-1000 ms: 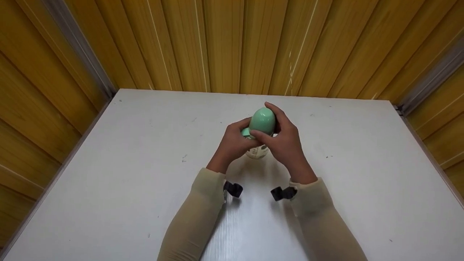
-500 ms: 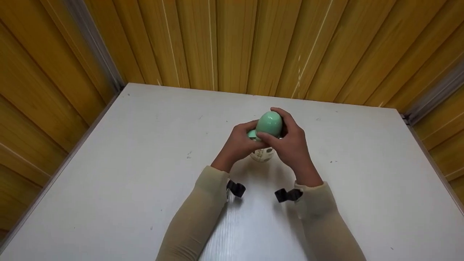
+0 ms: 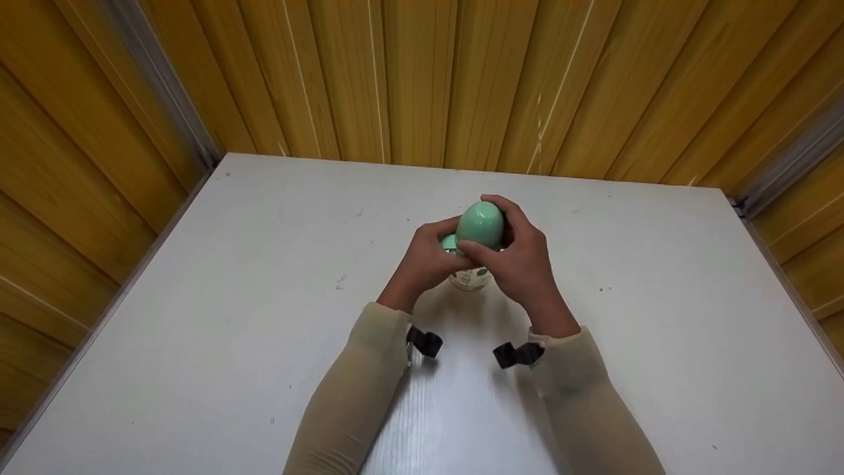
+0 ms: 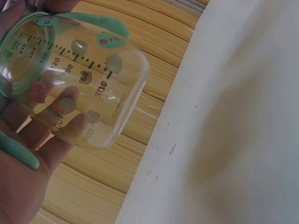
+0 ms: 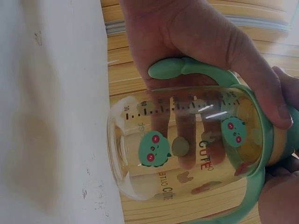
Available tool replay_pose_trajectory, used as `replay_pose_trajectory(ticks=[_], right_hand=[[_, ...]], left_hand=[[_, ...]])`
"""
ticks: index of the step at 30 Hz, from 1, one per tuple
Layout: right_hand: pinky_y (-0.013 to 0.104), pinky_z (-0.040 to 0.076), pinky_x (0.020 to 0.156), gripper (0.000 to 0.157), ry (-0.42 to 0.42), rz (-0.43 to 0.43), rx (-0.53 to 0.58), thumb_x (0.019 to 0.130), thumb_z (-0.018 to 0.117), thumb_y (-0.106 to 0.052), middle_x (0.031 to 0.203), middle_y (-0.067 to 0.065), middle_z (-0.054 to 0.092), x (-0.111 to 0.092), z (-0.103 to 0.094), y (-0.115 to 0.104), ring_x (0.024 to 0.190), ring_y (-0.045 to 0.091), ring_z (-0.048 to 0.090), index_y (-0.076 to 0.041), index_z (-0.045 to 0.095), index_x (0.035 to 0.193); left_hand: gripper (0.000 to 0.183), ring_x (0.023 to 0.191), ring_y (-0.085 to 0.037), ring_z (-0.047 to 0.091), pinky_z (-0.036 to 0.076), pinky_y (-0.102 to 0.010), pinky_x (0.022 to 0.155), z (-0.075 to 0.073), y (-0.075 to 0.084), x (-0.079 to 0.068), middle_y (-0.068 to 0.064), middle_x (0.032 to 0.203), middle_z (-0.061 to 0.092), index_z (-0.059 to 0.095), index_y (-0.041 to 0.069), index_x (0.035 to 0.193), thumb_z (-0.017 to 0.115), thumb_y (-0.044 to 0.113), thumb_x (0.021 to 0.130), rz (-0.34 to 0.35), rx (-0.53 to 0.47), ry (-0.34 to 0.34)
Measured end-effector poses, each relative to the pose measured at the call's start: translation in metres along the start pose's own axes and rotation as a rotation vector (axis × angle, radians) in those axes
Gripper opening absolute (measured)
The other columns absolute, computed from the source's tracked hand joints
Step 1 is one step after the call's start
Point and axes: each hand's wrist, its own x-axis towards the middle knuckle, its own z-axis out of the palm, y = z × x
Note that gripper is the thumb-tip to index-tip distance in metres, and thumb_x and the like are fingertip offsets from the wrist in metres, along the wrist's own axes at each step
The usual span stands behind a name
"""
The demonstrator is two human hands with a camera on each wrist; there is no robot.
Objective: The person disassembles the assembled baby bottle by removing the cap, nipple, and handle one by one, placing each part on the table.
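A clear baby bottle [image 5: 177, 140] with a mint-green domed cap [image 3: 480, 224] is held between both hands over the table, base down. Printed on its amber-tinted body are a measuring scale and little green faces. The left hand [image 3: 427, 258] grips it around the neck, its fingers showing through the clear wall in the left wrist view. My right hand [image 3: 524, 264] holds the cap, thumb across the near side and index finger along the far side. Two green handles curve from the collar; one handle [image 5: 201, 69] passes before the right palm. The cap's far side is hidden.
A white table [image 3: 217, 316] with small scuff marks lies beneath the hands. Yellow wood-plank walls [image 3: 422, 79] close off its back and sides, with grey metal strips [image 3: 158, 79] at the corners. Black camera mounts [image 3: 517, 354] sit at the wrists.
The head view shifts slightly, moving the hands and bottle a little right and then back left in the picture. Both hands keep the same hold.
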Motion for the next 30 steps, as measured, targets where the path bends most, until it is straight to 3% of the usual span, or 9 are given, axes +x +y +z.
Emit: replay_pose_trajectory(ticks=[17,30], right_hand=[[0.041,0.049,0.095,0.067,-0.055,-0.002,0.031,0.076,0.083,-0.031,0.128,0.003,0.056,0.000,-0.008,-0.001,0.113,0.019,0.057,-0.020,0.051,0.134],[0.040,0.050,0.093,0.064,-0.118,-0.062,0.059,0.077,0.082,-0.023,0.127,0.002,0.058,-0.001,-0.013,-0.004,0.111,0.018,0.058,-0.019,0.051,0.133]], left_hand=[[0.056,0.104,-0.015,0.060,0.052,-0.036,0.090,0.002,0.002,-0.001,0.009,0.113,0.068,0.067,0.027,0.121,0.086,0.040,0.069,-0.008,0.003,-0.020],[0.052,0.102,-0.016,0.061,0.052,-0.037,0.089,0.000,0.001,-0.002,0.007,0.110,0.069,0.069,0.024,0.117,0.085,0.039,0.070,0.019,-0.026,-0.054]])
